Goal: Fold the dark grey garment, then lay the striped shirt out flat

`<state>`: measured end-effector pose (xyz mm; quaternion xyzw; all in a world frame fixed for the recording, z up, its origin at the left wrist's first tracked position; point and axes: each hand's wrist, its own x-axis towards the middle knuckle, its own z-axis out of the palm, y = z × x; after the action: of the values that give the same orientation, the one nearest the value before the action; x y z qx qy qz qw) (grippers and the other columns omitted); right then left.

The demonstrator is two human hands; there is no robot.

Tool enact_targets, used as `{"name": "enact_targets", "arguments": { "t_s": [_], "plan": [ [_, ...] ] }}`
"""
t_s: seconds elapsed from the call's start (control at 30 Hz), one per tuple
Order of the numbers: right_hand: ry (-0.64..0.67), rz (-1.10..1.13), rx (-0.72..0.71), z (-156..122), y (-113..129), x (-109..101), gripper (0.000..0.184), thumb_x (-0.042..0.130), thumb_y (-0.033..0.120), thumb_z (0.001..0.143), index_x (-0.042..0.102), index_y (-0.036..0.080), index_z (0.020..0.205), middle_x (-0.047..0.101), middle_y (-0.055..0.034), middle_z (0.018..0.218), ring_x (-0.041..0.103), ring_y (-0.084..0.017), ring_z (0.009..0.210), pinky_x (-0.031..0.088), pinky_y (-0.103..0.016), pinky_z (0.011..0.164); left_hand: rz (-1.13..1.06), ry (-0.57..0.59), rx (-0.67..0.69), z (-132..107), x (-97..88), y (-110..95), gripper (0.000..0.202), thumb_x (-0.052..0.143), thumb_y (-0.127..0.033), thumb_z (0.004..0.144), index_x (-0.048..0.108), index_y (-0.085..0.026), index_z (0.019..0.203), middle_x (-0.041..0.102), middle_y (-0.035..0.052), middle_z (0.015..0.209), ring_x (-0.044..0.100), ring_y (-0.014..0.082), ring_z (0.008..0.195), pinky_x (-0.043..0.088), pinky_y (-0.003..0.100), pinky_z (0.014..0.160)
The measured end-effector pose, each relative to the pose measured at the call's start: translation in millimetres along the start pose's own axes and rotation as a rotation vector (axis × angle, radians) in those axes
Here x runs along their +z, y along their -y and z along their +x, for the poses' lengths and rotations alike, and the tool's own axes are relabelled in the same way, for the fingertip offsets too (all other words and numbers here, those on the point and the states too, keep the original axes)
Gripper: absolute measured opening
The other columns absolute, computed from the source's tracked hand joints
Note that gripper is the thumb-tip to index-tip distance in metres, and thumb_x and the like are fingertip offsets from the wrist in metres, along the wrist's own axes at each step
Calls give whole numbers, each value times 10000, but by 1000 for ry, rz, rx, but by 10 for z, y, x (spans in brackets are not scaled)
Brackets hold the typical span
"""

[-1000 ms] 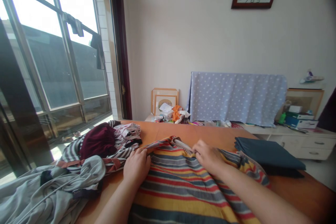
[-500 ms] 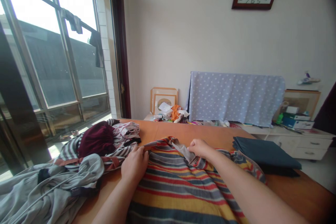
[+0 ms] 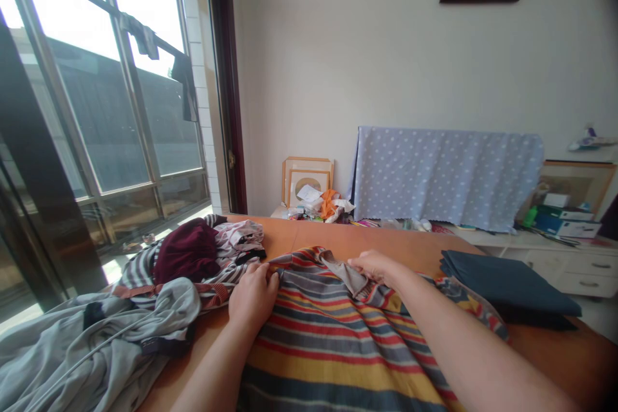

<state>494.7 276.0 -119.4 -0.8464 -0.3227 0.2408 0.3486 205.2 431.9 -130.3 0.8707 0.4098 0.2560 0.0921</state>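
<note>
A striped shirt (image 3: 333, 347) in red, yellow, grey and dark blue lies spread on the orange wooden table (image 3: 338, 238) in front of me. My left hand (image 3: 253, 296) rests on the shirt's left shoulder edge, fingers curled and pinching the fabric. My right hand (image 3: 379, 267) grips the grey collar area (image 3: 350, 277) near the neck, fingers closed on the cloth.
A heap of clothes (image 3: 188, 261), striped, maroon and grey, lies at the table's left. A folded dark blue garment (image 3: 502, 283) sits at the right. Behind stand a dotted blue cloth (image 3: 447, 174) over furniture, picture frames (image 3: 306, 180), a white sideboard (image 3: 555, 257) and a window (image 3: 96, 96).
My right hand has shifted slightly along the collar, drawing the grey fabric flatter. My left hand stays at the shoulder edge. The view has tilted down a little.
</note>
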Motion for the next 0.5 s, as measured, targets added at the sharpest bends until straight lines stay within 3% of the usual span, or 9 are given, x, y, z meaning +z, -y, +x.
{"name": "enact_targets", "arguments": {
  "t_s": [0.13, 0.3, 0.4, 0.5],
  "plan": [
    [35, 20, 23, 11, 24, 23, 351, 701, 402, 748, 498, 191, 553, 409, 56, 389, 354, -79, 363, 262, -214, 403, 12, 12, -8, -6, 20, 19, 397, 448, -451, 946, 630, -219, 1212, 603, 111, 1273, 619, 248, 1095, 445, 339, 927],
    [74, 32, 33, 37, 23, 179, 212, 745, 207, 643, 561, 171, 545, 403, 62, 355, 320, -69, 320, 205, -205, 384, 4, 23, -39, -17, -15, -5, 389, 428, -457, 953, 616, -242, 1217, 596, 93, 1289, 626, 245, 1091, 461, 345, 916],
    [19, 76, -2, 72, 10, 224, 145, 748, 151, 614, 604, 164, 601, 471, 57, 403, 377, -70, 351, 244, -191, 398, 0, 16, -34, -21, -25, -9, 390, 423, -457, 953, 615, -243, 1216, 598, 87, 1286, 628, 243, 1097, 466, 345, 923],
    [-88, 131, -33, 155, -8, 175, 69, 702, 178, 682, 635, 162, 690, 532, 36, 459, 433, -85, 386, 289, -191, 410, -5, -8, -23, -17, -16, 1, 401, 419, -455, 955, 606, -238, 1235, 589, 85, 1313, 624, 235, 1114, 466, 335, 936]
  ]
}}
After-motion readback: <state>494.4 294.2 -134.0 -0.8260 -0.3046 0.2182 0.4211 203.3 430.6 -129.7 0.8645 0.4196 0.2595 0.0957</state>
